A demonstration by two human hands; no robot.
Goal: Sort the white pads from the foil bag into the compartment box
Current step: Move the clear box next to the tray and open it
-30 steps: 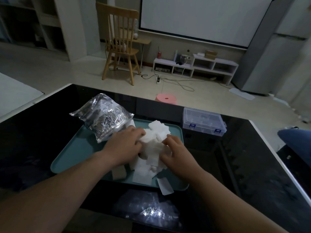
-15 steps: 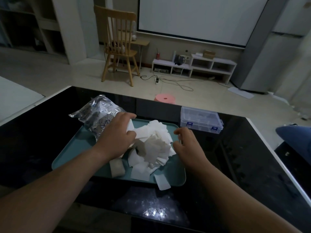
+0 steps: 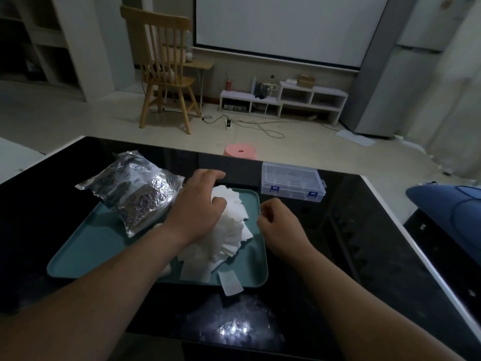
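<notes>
A dim room, and a glossy black bench [image 3: 364,256] carrying a teal tray [image 3: 86,254]. On the tray's right half lies a loose heap of white pads [image 3: 231,230], one stray pad [image 3: 230,282] hanging over the near rim. The left hand [image 3: 197,207] presses on the heap, fingers curled into it; I cannot tell whether its grip has closed on any pads. The right hand [image 3: 278,222] hovers just beside the heap, over the tray's right edge, its grip loosely curled and holding nothing I can see. The foil bag [image 3: 138,194] slumps on the tray's far-left corner, touching the left hand's side. The box [image 3: 292,185] sits beyond the tray to the right, lid down and latched.

The likely trouble: the pads look light and slippery, so a hasty grab could scatter them onto the bench, and the overhanging one may slide off. The closed box would leave a full hand waiting.
</notes>
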